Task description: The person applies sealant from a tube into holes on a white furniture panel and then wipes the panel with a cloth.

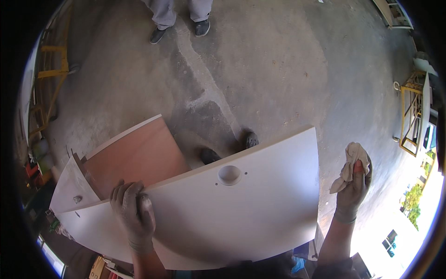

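A large white panel [260, 209], which looks like a cabinet door, lies in front of me. It has a round cup-shaped recess [229, 176] with a small hole on each side. At its far edge, left of the recess, my left hand [132, 211] in a dusty glove curls its fingers over the rim. Off the panel's right end, my gloved right hand [355, 186] is raised, with a crumpled off-white cloth [351, 162] pinched in its fingers. Behind the panel on the left are a reddish-brown board [134, 156] and a smaller white piece with a metal fitting [77, 199].
A person in grey trousers [162, 11] stands on the concrete floor [269, 69] ahead. Dark shoes [251, 139] show just beyond the panel. Yellow metal frames stand at the left [55, 69] and right [411, 116] sides.
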Action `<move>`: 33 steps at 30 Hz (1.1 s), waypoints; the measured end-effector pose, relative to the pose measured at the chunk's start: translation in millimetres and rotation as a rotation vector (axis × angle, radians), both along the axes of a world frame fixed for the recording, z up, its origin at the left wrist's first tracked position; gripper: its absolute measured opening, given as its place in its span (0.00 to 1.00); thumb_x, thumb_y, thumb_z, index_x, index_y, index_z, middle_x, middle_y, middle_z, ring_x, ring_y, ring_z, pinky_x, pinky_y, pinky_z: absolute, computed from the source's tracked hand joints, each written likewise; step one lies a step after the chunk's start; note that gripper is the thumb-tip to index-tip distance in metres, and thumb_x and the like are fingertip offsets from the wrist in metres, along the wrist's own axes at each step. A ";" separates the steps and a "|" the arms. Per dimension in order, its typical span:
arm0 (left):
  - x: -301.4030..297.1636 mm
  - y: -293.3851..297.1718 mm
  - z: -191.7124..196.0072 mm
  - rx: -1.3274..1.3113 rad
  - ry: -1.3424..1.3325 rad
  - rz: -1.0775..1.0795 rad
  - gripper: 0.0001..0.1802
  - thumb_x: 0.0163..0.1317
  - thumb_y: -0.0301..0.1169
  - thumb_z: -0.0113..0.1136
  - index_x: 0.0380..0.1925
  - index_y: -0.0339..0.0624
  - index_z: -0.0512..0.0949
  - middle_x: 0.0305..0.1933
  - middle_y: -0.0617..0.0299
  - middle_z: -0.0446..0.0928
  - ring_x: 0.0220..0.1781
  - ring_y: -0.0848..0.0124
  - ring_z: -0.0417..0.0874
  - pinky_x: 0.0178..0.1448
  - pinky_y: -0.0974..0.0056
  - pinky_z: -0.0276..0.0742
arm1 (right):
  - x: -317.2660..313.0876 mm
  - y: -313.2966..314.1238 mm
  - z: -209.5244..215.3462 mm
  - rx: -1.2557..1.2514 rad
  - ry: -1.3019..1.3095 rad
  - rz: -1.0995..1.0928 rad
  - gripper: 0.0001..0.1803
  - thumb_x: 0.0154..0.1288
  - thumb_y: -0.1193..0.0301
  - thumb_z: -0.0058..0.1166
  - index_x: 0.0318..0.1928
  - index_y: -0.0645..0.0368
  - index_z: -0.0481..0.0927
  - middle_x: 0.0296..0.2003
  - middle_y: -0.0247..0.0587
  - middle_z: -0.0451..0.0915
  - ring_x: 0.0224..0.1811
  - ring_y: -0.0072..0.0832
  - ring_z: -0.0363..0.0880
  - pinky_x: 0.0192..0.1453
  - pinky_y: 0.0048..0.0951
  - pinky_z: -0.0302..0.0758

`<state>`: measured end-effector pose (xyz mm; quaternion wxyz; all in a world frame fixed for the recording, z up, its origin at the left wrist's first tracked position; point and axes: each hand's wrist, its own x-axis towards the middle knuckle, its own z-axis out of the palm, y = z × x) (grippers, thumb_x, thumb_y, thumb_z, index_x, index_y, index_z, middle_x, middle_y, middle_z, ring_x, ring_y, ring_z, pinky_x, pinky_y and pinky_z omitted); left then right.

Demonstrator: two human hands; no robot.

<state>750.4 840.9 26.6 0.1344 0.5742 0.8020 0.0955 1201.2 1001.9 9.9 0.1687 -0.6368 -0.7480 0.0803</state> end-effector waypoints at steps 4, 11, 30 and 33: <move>11.0 12.5 2.0 0.038 0.069 -0.005 0.17 0.69 0.39 0.50 0.41 0.36 0.79 0.41 0.48 0.80 0.49 0.46 0.79 0.64 0.45 0.70 | 1.9 4.9 3.1 -0.362 0.958 -0.392 0.19 0.76 0.64 0.54 0.58 0.65 0.78 0.50 0.39 0.82 0.50 0.23 0.78 0.55 0.24 0.73; 19.5 22.9 4.4 0.122 0.069 0.057 0.12 0.65 0.36 0.53 0.26 0.43 0.80 0.31 0.53 0.81 0.37 0.49 0.80 0.48 0.46 0.71 | 37.9 -32.9 -60.0 -0.690 0.974 -0.381 0.15 0.72 0.68 0.57 0.53 0.64 0.82 0.34 0.37 0.84 0.33 0.24 0.81 0.38 0.23 0.77; 13.7 15.2 -23.9 0.163 0.216 0.104 0.25 0.70 0.48 0.49 0.24 0.45 0.85 0.29 0.49 0.84 0.32 0.47 0.85 0.42 0.45 0.77 | 141.8 -221.7 -37.8 -0.762 0.114 -0.041 0.24 0.65 0.45 0.53 0.42 0.52 0.87 0.33 0.39 0.87 0.37 0.39 0.87 0.47 0.37 0.82; 14.2 12.7 -24.2 0.136 0.213 0.102 0.26 0.71 0.49 0.48 0.26 0.45 0.85 0.30 0.49 0.85 0.34 0.47 0.85 0.43 0.45 0.77 | 135.5 -239.9 -29.5 -0.724 0.042 0.028 0.30 0.66 0.41 0.53 0.51 0.52 0.85 0.46 0.41 0.86 0.47 0.37 0.86 0.53 0.35 0.80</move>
